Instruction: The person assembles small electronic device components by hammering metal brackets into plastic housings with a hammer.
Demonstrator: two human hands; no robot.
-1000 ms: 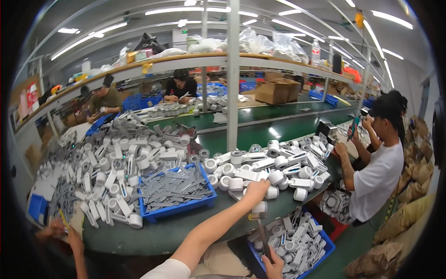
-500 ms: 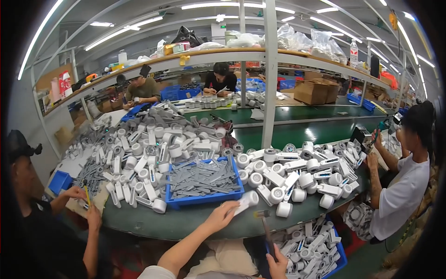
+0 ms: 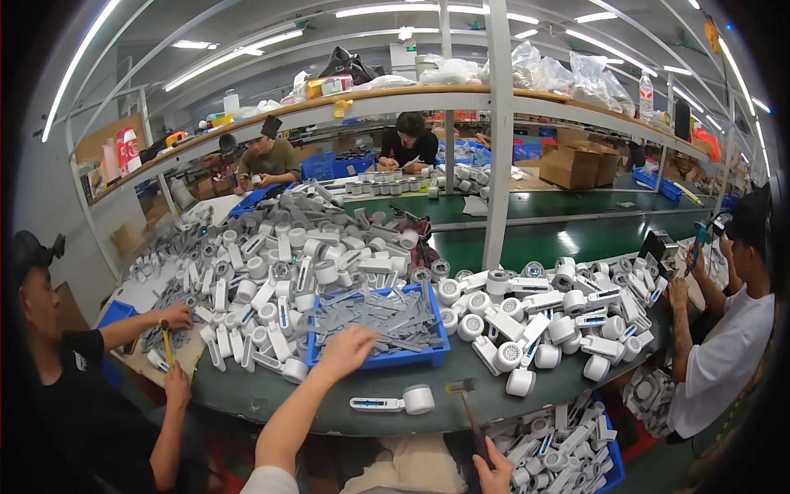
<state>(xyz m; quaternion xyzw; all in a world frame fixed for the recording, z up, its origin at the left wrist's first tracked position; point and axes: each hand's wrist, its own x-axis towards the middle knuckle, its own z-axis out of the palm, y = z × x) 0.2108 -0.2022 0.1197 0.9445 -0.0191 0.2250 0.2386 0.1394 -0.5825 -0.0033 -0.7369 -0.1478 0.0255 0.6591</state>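
My left hand [image 3: 349, 350] is over the near part of a blue tray [image 3: 380, 360] full of flat grey plastic strips [image 3: 374, 317]. Its fingers are bent and blurred, so whether they hold a strip is unclear. My right hand [image 3: 494, 471], at the lower edge, is closed round the handle of a hammer [image 3: 472, 421], whose head points up beside the table edge. Between the hands, a white handheld-fan body [image 3: 393, 402] with a round head and a slotted handle lies on the green table top, touched by neither hand.
Heaps of white fan bodies [image 3: 527, 317] flank the tray. Below the table's right edge, a blue crate [image 3: 611, 461] holds more. On the left, a co-worker [image 3: 66, 354] holds a yellow-handled hammer; another person [image 3: 724, 354] works on the right. A post [image 3: 498, 148] rises behind the tray.
My left hand has let go of the white fan body, now lying on the table, and moved up and left to the tray. The right hand still holds the hammer.
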